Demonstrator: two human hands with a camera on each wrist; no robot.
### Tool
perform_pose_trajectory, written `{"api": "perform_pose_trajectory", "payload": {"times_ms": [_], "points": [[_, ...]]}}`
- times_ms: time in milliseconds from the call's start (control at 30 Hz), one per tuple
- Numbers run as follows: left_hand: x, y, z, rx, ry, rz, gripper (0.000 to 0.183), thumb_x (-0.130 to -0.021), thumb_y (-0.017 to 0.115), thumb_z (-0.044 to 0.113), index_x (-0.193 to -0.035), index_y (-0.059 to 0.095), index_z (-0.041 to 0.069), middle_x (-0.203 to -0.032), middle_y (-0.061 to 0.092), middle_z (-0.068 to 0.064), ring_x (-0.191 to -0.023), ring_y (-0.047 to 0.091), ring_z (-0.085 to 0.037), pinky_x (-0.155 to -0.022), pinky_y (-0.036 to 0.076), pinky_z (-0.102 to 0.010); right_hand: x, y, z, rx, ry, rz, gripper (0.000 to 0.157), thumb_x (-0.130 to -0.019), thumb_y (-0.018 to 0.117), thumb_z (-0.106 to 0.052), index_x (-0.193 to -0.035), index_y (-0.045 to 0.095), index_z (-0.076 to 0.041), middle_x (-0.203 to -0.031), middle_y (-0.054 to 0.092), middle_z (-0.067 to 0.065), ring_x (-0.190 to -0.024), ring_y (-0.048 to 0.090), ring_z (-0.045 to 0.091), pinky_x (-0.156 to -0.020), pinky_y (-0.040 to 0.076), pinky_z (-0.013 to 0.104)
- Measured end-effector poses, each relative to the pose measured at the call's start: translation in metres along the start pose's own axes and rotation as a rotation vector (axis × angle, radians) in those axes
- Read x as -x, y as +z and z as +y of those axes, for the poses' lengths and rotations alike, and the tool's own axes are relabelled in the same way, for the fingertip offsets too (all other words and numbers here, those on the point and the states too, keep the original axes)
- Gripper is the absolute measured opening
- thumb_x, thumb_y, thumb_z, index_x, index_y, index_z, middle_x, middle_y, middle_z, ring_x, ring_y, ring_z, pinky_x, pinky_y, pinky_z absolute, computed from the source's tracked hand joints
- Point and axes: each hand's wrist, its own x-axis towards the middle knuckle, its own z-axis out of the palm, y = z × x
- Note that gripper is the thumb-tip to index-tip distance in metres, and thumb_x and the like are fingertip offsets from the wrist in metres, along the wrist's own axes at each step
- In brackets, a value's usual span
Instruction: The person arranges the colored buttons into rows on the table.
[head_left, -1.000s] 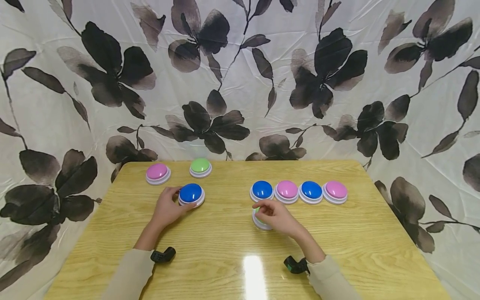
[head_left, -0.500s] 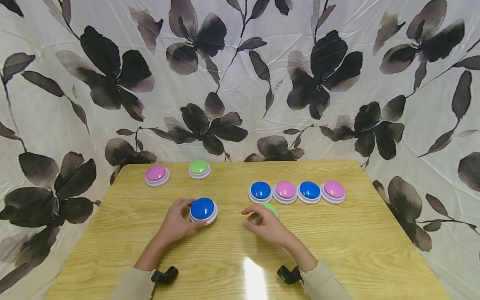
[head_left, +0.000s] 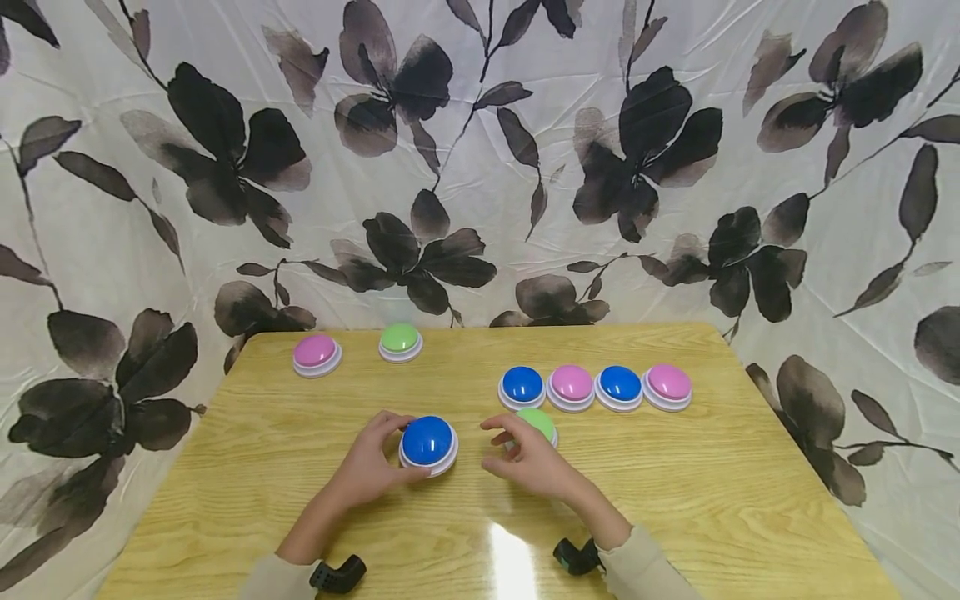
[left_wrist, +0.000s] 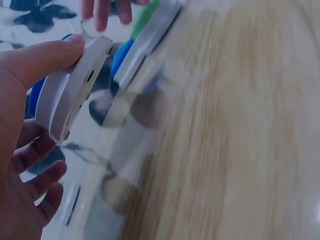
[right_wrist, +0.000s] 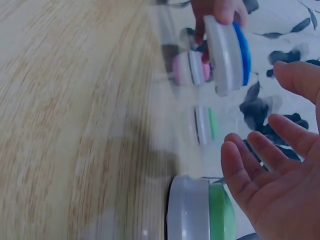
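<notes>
My left hand grips a blue dome push button by its white base, thumb on the near side and fingers on the far side. Both wrist views show this button raised off the table, its underside visible in the left one. To its right hovers my right hand, fingers apart and loosely bent, holding nothing. Just behind that hand sits a green push button, partly covered by it in the head view. In the right wrist view the green button's dome is beside the fingers, not gripped.
Behind the right hand, a touching row holds a blue button, a pink button, a second blue button and a second pink button. At the back left stand another pink button and another green button. Floral cloth surrounds the wooden table.
My left hand has lifted the blue button and carried it right and toward me. My right hand has drawn left and slightly nearer, uncovering more of the green button, which now sits closer to the row.
</notes>
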Motion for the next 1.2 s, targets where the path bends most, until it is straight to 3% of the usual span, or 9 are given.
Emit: {"api": "perform_pose_trajectory", "payload": {"times_ms": [267, 500, 767, 1200], "points": [[-0.003, 0.008, 0.020, 0.013, 0.021, -0.092, 0.078, -0.061, 0.087, 0.057, -0.127, 0.061, 0.025, -0.114, 0.052, 0.012, -0.111, 0.051, -0.015, -0.097, 0.044, -0.050, 0.006, -0.005, -0.001, 0.032, 0.035, -0.051, 0.060, -0.086, 0.077, -0.024, -0.137, 0.050, -0.005, -0.135, 0.052, 0.013, -0.115, 0.055, 0.031, -0.091, 0.049, 0.046], [-0.008, 0.016, 0.031, 0.024, 0.053, -0.160, 0.077, -0.062, 0.085, 0.058, -0.128, 0.059, 0.029, -0.114, 0.051, 0.014, -0.112, 0.050, -0.015, -0.097, 0.043, -0.052, 0.010, -0.008, 0.004, 0.047, 0.024, -0.057, 0.058, -0.084, 0.078, -0.026, -0.133, 0.055, -0.005, -0.129, 0.057, 0.011, -0.113, 0.056, 0.030, -0.090, 0.050, 0.044], [-0.018, 0.033, 0.046, 0.029, 0.117, -0.208, 0.078, -0.063, 0.084, 0.059, -0.128, 0.059, 0.026, -0.114, 0.050, 0.014, -0.113, 0.051, -0.019, -0.096, 0.044, -0.050, 0.022, -0.014, 0.008, 0.089, 0.017, -0.005, 0.052, -0.082, 0.080, -0.026, -0.127, 0.061, -0.010, -0.118, 0.062, 0.000, -0.107, 0.059, 0.025, -0.084, 0.053, 0.040], [-0.028, 0.055, 0.066, 0.078, 0.159, -0.250, 0.076, -0.065, 0.084, 0.058, -0.130, 0.058, 0.026, -0.113, 0.049, 0.013, -0.110, 0.049, -0.012, -0.095, 0.045, -0.044, 0.040, -0.026, 0.011, 0.136, 0.017, 0.077, 0.065, -0.074, 0.085, -0.034, -0.130, 0.058, -0.016, -0.121, 0.058, -0.007, -0.106, 0.055, 0.017, -0.082, 0.053, 0.037]]}}
